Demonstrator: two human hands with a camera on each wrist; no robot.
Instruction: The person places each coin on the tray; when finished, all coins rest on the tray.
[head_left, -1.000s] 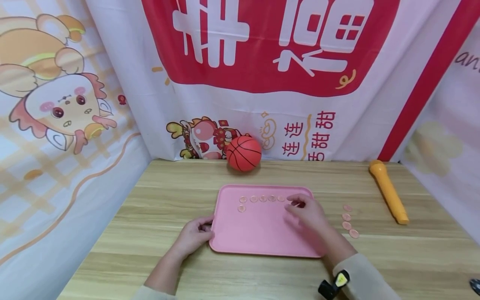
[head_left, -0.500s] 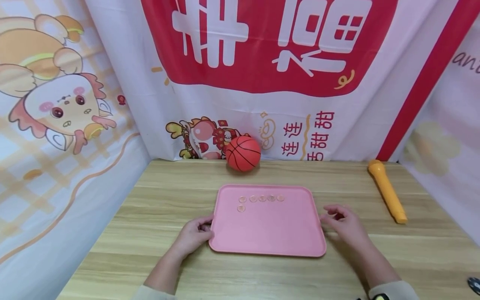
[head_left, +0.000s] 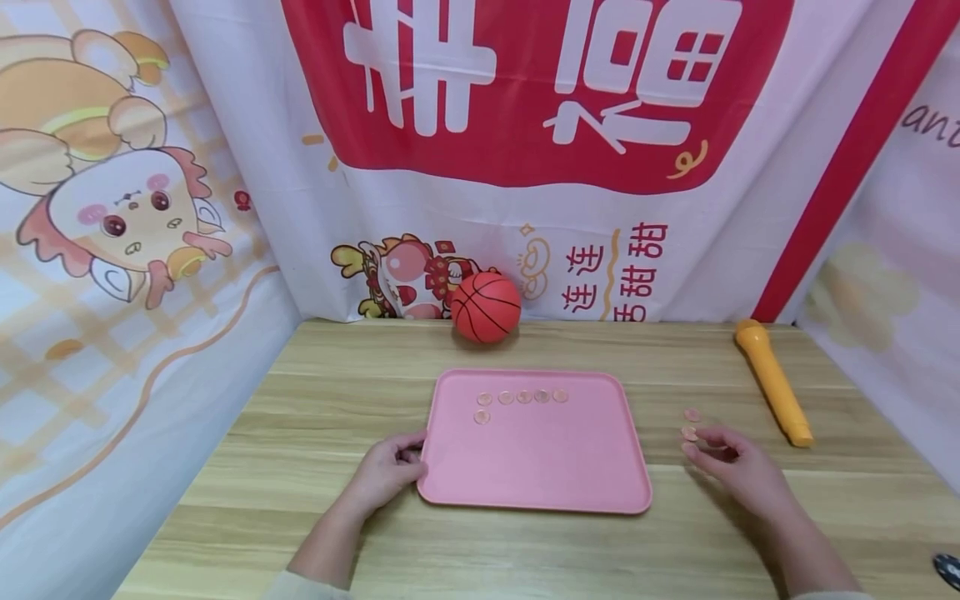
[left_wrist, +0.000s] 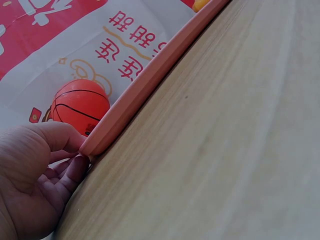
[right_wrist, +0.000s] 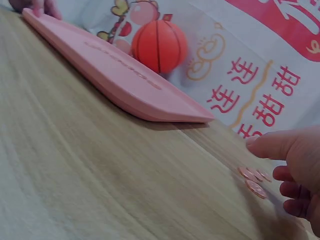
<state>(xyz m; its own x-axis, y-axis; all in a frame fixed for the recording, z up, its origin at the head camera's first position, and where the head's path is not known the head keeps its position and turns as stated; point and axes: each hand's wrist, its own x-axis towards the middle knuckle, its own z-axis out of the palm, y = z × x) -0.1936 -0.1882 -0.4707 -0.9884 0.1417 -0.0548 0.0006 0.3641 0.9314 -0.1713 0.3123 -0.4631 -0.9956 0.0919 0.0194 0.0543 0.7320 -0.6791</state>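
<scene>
The pink tray (head_left: 540,467) lies on the wooden table. My left hand (head_left: 386,475) pinches its left edge between thumb and fingers, as the left wrist view shows at the tray's rim (left_wrist: 135,100). Toward the tray's back, several small copper coins (head_left: 524,397) form a row, with a single coin (head_left: 482,417) below its left end. To the right of the tray, my right hand (head_left: 742,471) reaches over loose copper coins (head_left: 692,415). In the right wrist view, these coins (right_wrist: 256,189) lie on the table below my thumb (right_wrist: 270,145), apart from it. My palm is out of sight.
A red toy basketball (head_left: 486,307) stands behind the tray against the printed cloth (head_left: 405,192). The yellow toy microphone (head_left: 774,383) lies at the back right. A black-and-white round object (head_left: 948,571) is cut off at the lower right edge.
My right hand has moved right, from over the tray's back right part to the loose coins beside it. The left hand stays at the tray's edge, and the coins on the tray look unmoved.
</scene>
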